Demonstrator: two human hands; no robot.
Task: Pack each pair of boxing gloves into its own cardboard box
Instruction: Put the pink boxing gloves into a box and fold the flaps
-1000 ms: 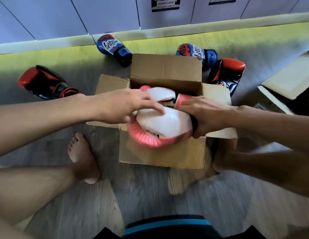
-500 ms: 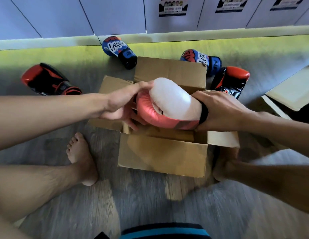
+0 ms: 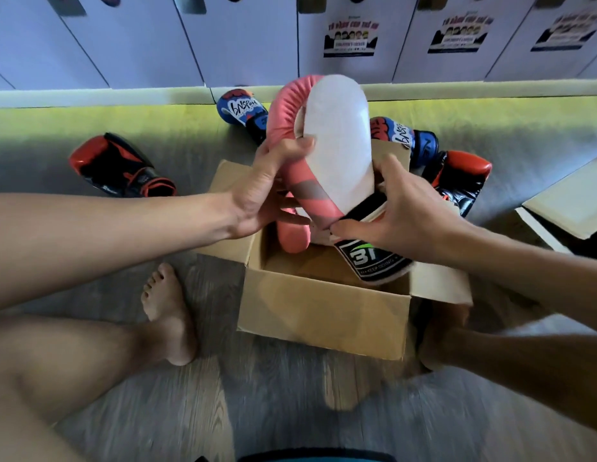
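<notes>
A pink and white boxing glove (image 3: 337, 141) stands upright above the open cardboard box (image 3: 324, 315). My left hand (image 3: 267, 185) grips its pink side near the thumb, and my right hand (image 3: 400, 208) holds its black cuff. A second pink glove (image 3: 292, 235) sits inside the box below it, mostly hidden. On the floor behind lie two blue gloves (image 3: 242, 108) (image 3: 404, 135). A red and black glove (image 3: 120, 168) rests at the left, another (image 3: 460, 178) at the right behind the box.
A second cardboard box (image 3: 570, 201) with open flaps is at the right edge. My bare feet (image 3: 167, 311) rest on the grey wood floor on either side of the box. A row of white lockers (image 3: 250, 38) lines the back.
The pink and white glove has been lifted out of the box and turned upright. Both hands rose with it.
</notes>
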